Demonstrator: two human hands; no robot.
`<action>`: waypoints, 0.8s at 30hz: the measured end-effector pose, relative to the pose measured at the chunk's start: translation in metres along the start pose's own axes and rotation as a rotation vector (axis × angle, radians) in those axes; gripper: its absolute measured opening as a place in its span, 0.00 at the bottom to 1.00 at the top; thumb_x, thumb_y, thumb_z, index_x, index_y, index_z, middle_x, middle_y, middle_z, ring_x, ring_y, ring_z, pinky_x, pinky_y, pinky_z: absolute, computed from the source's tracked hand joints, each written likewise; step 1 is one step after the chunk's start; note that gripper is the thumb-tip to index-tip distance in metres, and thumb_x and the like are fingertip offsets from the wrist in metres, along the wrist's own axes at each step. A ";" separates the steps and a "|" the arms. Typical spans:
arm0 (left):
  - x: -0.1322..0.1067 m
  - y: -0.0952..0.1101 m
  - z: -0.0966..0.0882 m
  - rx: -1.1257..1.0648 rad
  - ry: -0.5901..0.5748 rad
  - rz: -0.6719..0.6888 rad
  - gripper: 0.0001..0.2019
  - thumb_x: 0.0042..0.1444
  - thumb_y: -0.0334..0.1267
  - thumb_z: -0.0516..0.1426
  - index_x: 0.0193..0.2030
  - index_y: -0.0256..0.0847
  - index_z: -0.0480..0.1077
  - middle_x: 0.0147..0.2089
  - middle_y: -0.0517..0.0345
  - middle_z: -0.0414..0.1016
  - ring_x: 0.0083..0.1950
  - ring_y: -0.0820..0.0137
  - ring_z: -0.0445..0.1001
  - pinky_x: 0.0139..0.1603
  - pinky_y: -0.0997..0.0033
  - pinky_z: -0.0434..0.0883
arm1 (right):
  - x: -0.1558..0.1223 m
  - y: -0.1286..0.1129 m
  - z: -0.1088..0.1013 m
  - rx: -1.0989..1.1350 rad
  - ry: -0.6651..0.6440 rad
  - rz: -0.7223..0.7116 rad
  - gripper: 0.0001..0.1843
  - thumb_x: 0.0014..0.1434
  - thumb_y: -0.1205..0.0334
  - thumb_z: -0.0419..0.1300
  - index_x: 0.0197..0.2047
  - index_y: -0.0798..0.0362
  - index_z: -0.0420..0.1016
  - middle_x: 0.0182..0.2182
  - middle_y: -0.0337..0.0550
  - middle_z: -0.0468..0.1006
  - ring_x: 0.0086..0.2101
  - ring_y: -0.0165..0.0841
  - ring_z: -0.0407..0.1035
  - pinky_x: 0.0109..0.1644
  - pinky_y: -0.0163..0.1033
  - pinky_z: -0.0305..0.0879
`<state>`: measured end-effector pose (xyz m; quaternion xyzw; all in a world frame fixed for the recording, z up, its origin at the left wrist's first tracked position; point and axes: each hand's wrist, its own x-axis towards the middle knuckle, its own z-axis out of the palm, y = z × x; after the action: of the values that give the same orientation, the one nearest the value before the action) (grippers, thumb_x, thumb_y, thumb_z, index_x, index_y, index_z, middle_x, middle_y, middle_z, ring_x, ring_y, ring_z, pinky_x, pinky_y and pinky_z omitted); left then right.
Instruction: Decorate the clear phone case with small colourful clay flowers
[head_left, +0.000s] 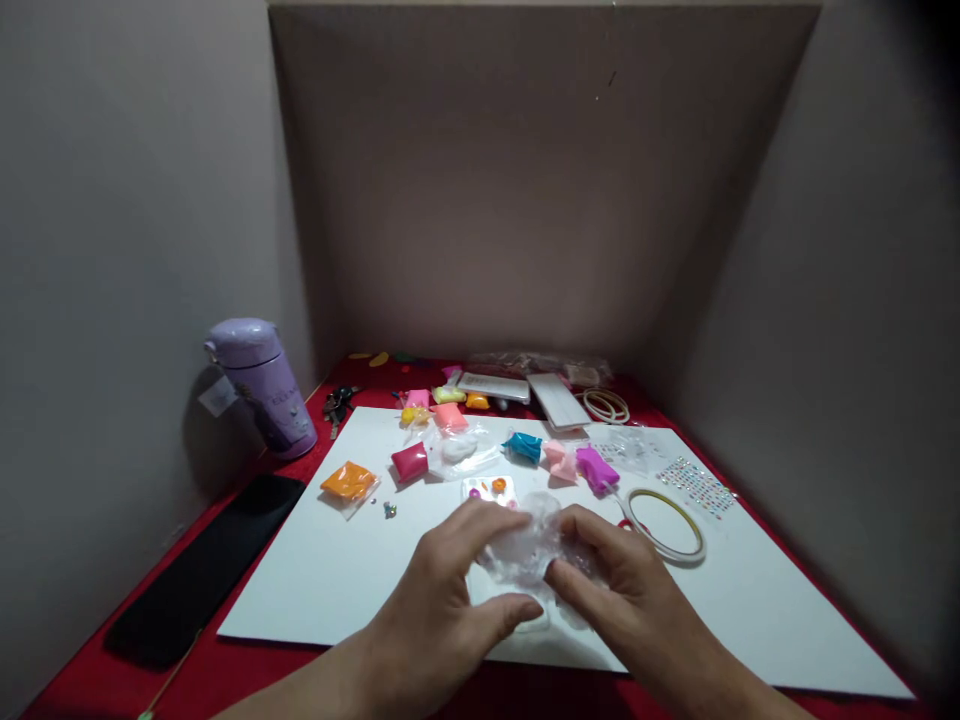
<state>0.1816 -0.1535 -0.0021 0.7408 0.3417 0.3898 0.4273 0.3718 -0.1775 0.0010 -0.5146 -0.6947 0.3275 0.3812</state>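
A crinkled, see-through piece of plastic (521, 555), slightly blurred, is between my two hands above the white board. My left hand (457, 580) curves round its left side, fingers on top and thumb lower down. From the other side, my right hand (615, 575) grips it with thumb and fingers. Whether it is a bag or a moulded sheet I cannot tell. Just behind it lies a small white tray (491, 488) carrying little orange and purple pieces, partly hidden. Scissors with a red handle (626, 524) lie beside my right hand, partly covered by a hoop.
The white board (300, 590) bears clay packets: orange (349, 482), red (410, 462), teal (523, 447), pink (560, 461) and purple (597, 468). A hoop (664, 525) and a gem sheet (697, 487) lie right. A lilac flask (262, 390) and black phone-like slab (206, 570) stand left.
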 end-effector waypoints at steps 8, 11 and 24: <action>0.020 -0.010 0.006 0.325 0.178 0.106 0.09 0.49 0.22 0.54 0.28 0.40 0.65 0.28 0.61 0.66 0.30 0.71 0.65 0.31 0.72 0.61 | -0.023 0.010 0.009 -0.112 0.231 -0.252 0.14 0.60 0.65 0.58 0.50 0.49 0.66 0.37 0.42 0.75 0.30 0.31 0.70 0.32 0.36 0.70; 0.021 -0.008 0.014 0.294 0.132 0.124 0.11 0.46 0.19 0.53 0.27 0.40 0.64 0.30 0.60 0.64 0.32 0.71 0.64 0.32 0.71 0.61 | -0.024 0.016 0.013 -0.181 0.270 -0.421 0.14 0.61 0.72 0.55 0.49 0.50 0.68 0.40 0.46 0.74 0.35 0.32 0.71 0.34 0.35 0.71; 0.010 -0.016 0.027 0.011 -0.010 0.275 0.22 0.53 0.21 0.53 0.51 0.45 0.70 0.45 0.53 0.76 0.41 0.70 0.75 0.43 0.70 0.74 | 0.012 0.064 -0.055 -0.657 0.349 -0.379 0.08 0.60 0.69 0.53 0.43 0.52 0.69 0.39 0.47 0.75 0.41 0.39 0.71 0.42 0.43 0.69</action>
<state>0.2070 -0.1484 -0.0228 0.7849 0.2367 0.4390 0.3676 0.4467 -0.1461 -0.0237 -0.5198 -0.7696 -0.0797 0.3621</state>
